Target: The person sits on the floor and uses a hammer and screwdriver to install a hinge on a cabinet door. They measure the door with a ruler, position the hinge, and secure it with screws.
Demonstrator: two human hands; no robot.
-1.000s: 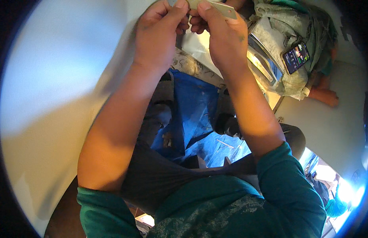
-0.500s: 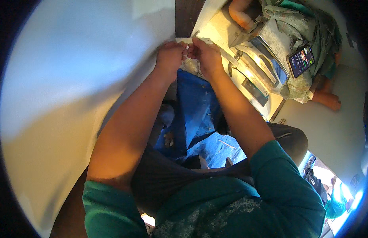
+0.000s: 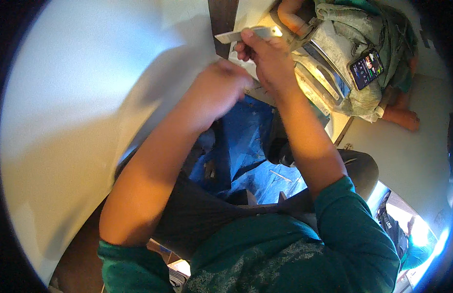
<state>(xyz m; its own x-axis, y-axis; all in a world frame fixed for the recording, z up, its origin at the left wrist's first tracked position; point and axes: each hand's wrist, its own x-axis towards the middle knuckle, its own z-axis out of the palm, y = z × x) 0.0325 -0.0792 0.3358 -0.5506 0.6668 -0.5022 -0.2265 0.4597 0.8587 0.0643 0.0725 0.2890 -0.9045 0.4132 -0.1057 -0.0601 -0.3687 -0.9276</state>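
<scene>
My right hand point(image 3: 268, 61) pinches a flat, pale metal strip point(image 3: 230, 37) between thumb and fingers. The strip is raised in front of the dark upright post point(image 3: 222, 19), its free end pointing left. Lower and to the left, my left hand point(image 3: 219, 88) is near the white wall and apart from the strip. Motion smears its fingers, so whether it holds anything cannot be made out.
To the right, a pale ledge carries curved-handled tools point(image 3: 316, 80). A lit phone point(image 3: 366, 69) rests on crumpled grey-green cloth point(image 3: 338, 14). Blue sheeting point(image 3: 243, 132) lies below my hands. The white wall point(image 3: 90, 97) rises at left. A person in green point(image 3: 415, 254) shows at lower right.
Both hands were together at the post's foot, by the strip. My right hand has lifted the strip up and to the right; my left hand has come away, nearer to me.
</scene>
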